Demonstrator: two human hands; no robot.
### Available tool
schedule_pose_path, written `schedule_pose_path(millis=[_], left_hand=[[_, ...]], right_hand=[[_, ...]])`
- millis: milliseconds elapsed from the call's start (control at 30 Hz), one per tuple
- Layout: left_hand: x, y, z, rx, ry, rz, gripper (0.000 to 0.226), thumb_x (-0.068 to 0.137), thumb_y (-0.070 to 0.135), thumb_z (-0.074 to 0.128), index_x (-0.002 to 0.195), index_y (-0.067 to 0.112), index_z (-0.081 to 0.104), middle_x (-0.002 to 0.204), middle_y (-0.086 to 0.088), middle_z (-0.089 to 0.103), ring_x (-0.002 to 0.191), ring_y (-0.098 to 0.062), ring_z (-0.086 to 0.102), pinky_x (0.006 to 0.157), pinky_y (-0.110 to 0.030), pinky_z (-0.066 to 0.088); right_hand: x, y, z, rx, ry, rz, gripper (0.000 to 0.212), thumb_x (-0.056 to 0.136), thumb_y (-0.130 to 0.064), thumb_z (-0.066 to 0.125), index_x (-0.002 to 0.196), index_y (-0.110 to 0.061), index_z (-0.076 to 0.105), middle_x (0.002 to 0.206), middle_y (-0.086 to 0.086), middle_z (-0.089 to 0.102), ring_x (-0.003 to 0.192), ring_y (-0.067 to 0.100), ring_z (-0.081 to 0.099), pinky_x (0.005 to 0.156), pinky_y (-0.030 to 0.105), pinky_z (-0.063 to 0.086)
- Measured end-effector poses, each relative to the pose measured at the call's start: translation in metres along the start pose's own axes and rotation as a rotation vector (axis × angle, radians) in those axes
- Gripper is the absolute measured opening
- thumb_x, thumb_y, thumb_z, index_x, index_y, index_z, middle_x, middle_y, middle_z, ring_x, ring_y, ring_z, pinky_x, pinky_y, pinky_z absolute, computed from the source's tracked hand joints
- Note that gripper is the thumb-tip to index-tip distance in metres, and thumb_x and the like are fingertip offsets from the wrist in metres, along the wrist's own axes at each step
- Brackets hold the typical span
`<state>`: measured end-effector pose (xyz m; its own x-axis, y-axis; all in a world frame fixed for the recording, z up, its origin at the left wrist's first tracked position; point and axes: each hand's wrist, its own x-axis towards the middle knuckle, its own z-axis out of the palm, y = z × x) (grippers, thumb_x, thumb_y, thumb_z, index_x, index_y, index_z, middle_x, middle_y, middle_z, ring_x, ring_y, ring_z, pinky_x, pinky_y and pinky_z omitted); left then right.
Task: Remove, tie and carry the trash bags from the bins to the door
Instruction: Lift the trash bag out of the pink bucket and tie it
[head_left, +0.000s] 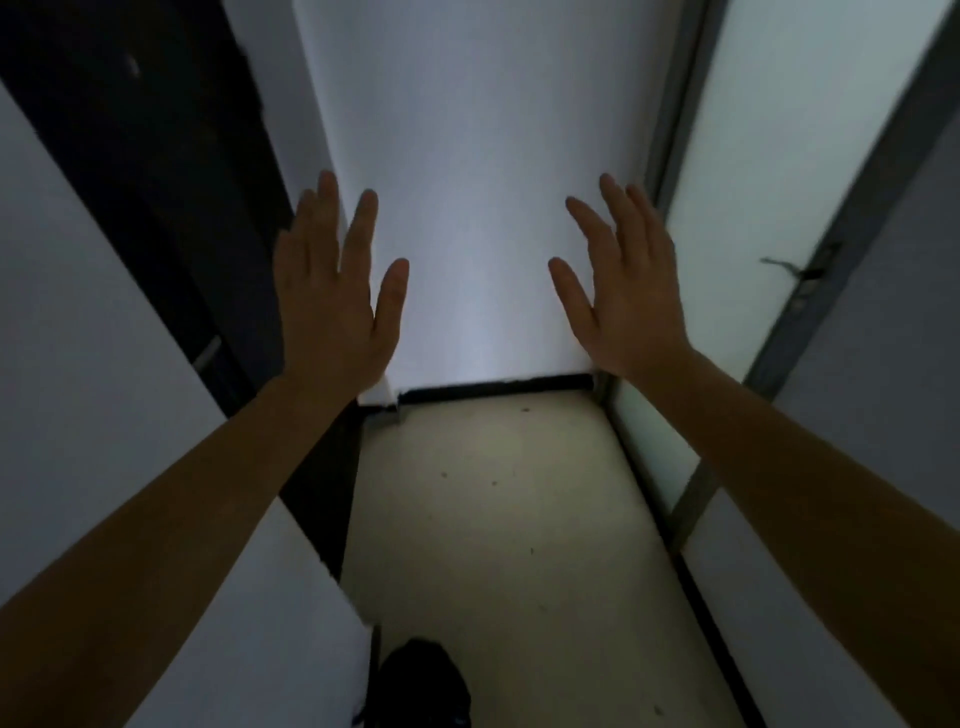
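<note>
Dimness makes the nearest thing hard to read: a dark rounded lump (423, 680) sits on the pale speckled floor (509, 519) at the bottom edge, close to the person's body. It could be a black trash bag, but I cannot tell. It lies well below and behind both hands and touches neither of them. The bare left forearm (182, 519) and the bare right forearm (805, 493) come in from the lower corners and stretch forward and upward, almost straight. The left hand (332, 301) is raised with its back to the camera, fingers straight and spread wide, holding nothing. The right hand (631, 306) mirrors it, fingers also straight and fanned, thumb pointing inward, and it holds nothing. The two hands are well apart. The floor looks smooth and matte with small dark spots. On the left stand a plain white wall panel (78, 312) and a tall black door (156, 182). On the right is a frosted glass door (769, 182) in a grey metal frame (852, 249), with a dark lever handle (800, 270). At the far end a smooth white wall (478, 182) meets the floor along a thin black baseboard (493, 387).
</note>
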<state>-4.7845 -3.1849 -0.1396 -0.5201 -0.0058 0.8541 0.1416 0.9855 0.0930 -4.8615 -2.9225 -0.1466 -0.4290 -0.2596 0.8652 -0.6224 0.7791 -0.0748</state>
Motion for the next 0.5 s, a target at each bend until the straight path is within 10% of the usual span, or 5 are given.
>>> schedule_pose_path(millis=[500], left_hand=[[0.026, 0.359, -0.068, -0.793, -0.059, 0.462, 0.070, 0.101, 0.053, 0.032, 0.158, 0.017, 0.013, 0.164, -0.024, 0.007, 0.151, -0.039, 0.007, 0.119, -0.058, 0.011]], right_hand=[[-0.161, -0.004, -0.441, -1.009, -0.071, 0.387, 0.067, 0.100, -0.054, 0.042, 0.154, -0.017, 0.029, 0.163, 0.019, 0.013, 0.151, 0.039, 0.009, 0.122, 0.046, 0.003]])
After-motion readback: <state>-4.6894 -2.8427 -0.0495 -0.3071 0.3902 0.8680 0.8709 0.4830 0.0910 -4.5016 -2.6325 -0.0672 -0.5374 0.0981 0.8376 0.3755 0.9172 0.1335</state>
